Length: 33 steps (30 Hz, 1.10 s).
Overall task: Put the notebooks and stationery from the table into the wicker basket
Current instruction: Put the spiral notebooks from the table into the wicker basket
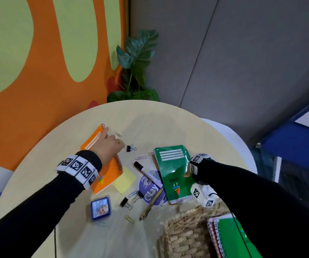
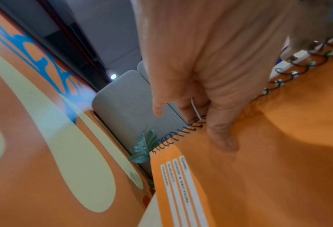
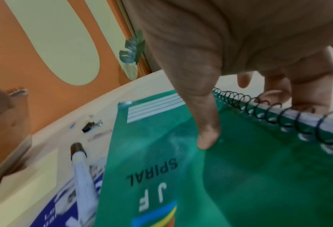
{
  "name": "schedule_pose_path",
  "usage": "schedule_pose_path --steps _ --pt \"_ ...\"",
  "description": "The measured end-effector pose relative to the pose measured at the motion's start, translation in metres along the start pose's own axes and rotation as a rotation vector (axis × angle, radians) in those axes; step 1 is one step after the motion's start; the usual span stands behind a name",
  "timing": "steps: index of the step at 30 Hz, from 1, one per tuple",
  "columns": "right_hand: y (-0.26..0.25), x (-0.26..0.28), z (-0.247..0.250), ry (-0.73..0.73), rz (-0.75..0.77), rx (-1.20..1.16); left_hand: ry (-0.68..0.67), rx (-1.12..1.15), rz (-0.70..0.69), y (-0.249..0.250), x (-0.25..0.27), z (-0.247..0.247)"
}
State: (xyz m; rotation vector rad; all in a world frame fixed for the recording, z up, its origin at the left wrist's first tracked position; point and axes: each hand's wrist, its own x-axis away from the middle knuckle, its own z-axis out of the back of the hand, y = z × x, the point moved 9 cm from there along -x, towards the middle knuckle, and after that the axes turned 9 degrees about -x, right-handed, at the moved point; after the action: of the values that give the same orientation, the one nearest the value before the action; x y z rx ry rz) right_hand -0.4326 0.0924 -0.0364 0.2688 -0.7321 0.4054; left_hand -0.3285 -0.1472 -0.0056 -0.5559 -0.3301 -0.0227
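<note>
My left hand (image 1: 110, 146) grips an orange spiral notebook (image 1: 105, 175) at its wire edge on the table's left. In the left wrist view the thumb (image 2: 223, 138) lies on the orange cover (image 2: 259, 169) and the fingers (image 2: 189, 110) curl over the spiral. My right hand (image 1: 188, 174) holds a green spiral notebook (image 1: 172, 168), tilted, just beyond the wicker basket (image 1: 185, 231). Its thumb (image 3: 208, 138) presses on the green cover (image 3: 259, 184) and the fingers (image 3: 274, 95) wrap under the coil. Another green notebook (image 1: 233, 237) lies in the basket.
On the round table (image 1: 159, 123) lie a marker (image 1: 147, 173), a purple clay lid (image 1: 150, 190), yellow sticky notes (image 1: 124, 180), a brown pen (image 1: 150, 205), a blue box (image 1: 101, 208), several binder clips (image 1: 131, 148) and paper clips. A plant (image 1: 137, 67) stands behind.
</note>
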Motion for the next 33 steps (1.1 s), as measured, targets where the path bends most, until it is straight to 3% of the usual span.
schedule_pose_path --steps 3,6,10,12,16,21,24,27,29,33 --pt "0.002 -0.003 -0.001 -0.105 0.011 -0.191 0.046 -0.034 0.038 -0.023 0.027 0.021" --pt "0.007 0.003 0.018 -0.042 0.027 -0.329 0.114 -0.034 0.122 -0.045 0.060 0.041" --pt "0.012 0.011 0.042 0.008 0.040 -0.612 0.336 0.050 0.278 -0.071 0.109 0.077" --pt "0.013 0.030 0.058 0.039 0.097 -0.811 0.396 0.109 0.392 -0.080 0.134 0.087" --pt "0.038 0.093 0.090 0.189 0.231 -0.875 0.548 0.328 0.650 -0.086 0.186 0.090" --pt "0.085 0.184 0.097 0.395 0.464 -0.647 0.666 0.821 0.830 -0.051 0.239 0.043" --pt "0.095 0.241 0.083 0.489 0.565 -0.327 0.657 1.052 0.912 -0.013 0.263 -0.008" --pt "0.087 0.271 0.042 0.376 0.567 0.109 0.581 1.389 0.876 0.038 0.272 -0.020" --pt "0.076 0.274 0.004 0.241 0.567 0.385 0.556 1.613 0.822 0.071 0.279 0.019" --pt "0.053 0.260 -0.074 0.087 0.609 0.760 0.509 1.816 0.738 0.115 0.277 0.042"
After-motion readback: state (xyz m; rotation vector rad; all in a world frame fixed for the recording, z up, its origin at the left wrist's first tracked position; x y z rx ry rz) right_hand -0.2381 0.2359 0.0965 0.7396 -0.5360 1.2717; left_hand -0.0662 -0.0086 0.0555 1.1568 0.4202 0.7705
